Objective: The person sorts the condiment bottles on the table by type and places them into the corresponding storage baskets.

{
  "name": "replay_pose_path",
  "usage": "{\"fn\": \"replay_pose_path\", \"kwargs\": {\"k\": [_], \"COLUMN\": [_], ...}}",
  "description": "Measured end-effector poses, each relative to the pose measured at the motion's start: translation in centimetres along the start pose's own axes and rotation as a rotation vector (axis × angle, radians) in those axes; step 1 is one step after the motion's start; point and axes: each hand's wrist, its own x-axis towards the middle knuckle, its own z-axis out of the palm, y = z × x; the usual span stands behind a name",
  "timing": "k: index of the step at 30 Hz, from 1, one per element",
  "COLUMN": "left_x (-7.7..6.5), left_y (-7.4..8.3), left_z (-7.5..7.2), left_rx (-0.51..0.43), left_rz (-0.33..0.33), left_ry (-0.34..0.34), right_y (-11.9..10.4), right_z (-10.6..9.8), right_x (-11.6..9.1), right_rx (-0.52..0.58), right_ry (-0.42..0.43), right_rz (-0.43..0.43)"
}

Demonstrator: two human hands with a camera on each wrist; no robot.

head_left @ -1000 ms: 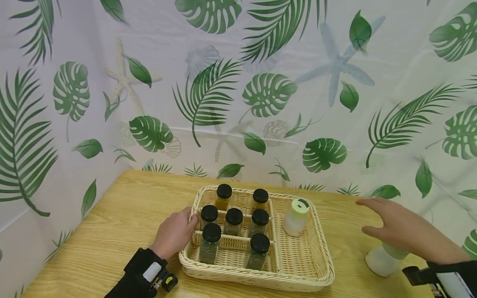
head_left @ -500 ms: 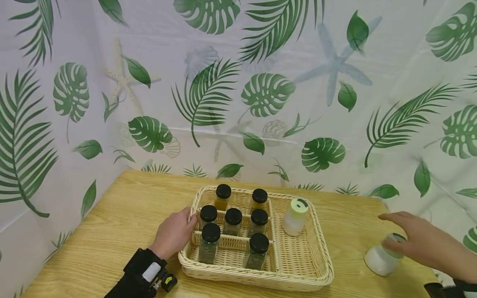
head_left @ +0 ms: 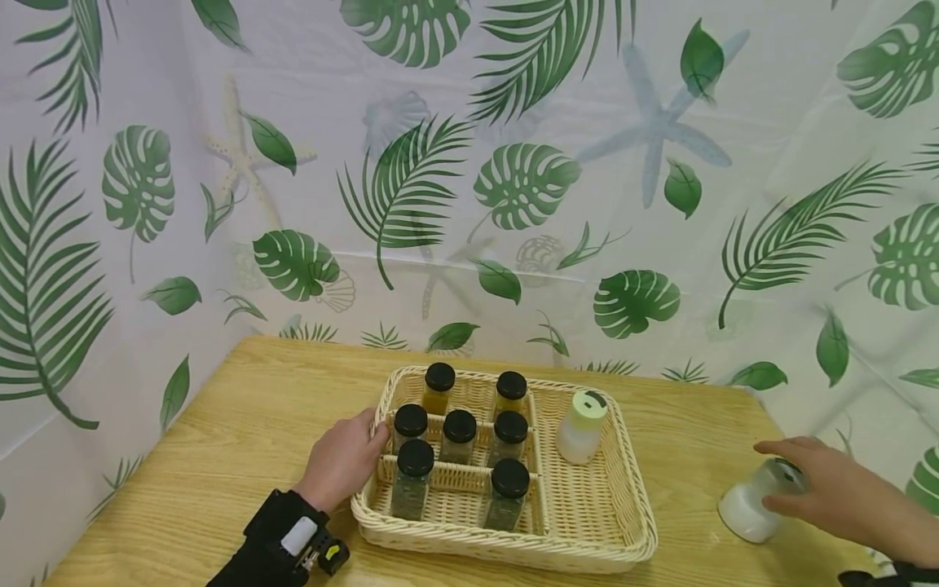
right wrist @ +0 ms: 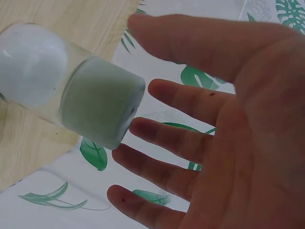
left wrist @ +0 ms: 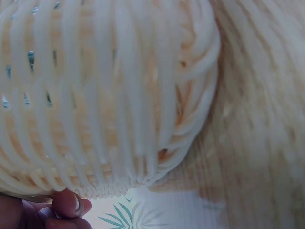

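My left hand (head_left: 341, 463) grips the left rim of a pale wicker basket (head_left: 583, 505); in the left wrist view its curled fingertips (left wrist: 66, 202) are at the woven edge. Several black-capped glass spice jars (head_left: 415, 481) stand in the basket's left compartments. One shaker bottle (head_left: 579, 436) with a light green cap and white contents stands in the wide right compartment. A second such shaker bottle (head_left: 750, 515) stands on the table to the right. My right hand (head_left: 844, 493) is spread around its cap (right wrist: 102, 102), thumb and fingers apart from it in the right wrist view.
The wooden table (head_left: 242, 432) carries the basket and the second shaker bottle, which is near the table's right edge. A white curtain (head_left: 455, 204) with green leaf prints hangs behind the table and along its left side.
My right hand has moved right and down, from above and left of the loose shaker bottle to around its cap. The left hand, basket and jars have stayed in place.
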Motion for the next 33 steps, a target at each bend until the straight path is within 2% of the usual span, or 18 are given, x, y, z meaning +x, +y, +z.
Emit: {"fn": "replay_pose_path", "kwargs": {"k": [10,17,33], "left_x": [0.0,0.1,0.1], "left_y": [-0.1,-0.2,-0.3], "left_z": [-0.1,0.1,0.1], "left_rx": [-0.004,-0.004,-0.001], "left_rz": [0.001,0.006,0.004], "left_ry": [0.005,0.011,0.008], "right_y": [0.6,0.6,0.7], "right_z": [1.0,1.2,0.9], "right_x": [0.2,0.3,0.4], "right_rx": [0.030,-0.005,0.029], "right_ry": [-0.018,0.042,0.026], "right_rz": [-0.027,-0.062,-0.066]}}
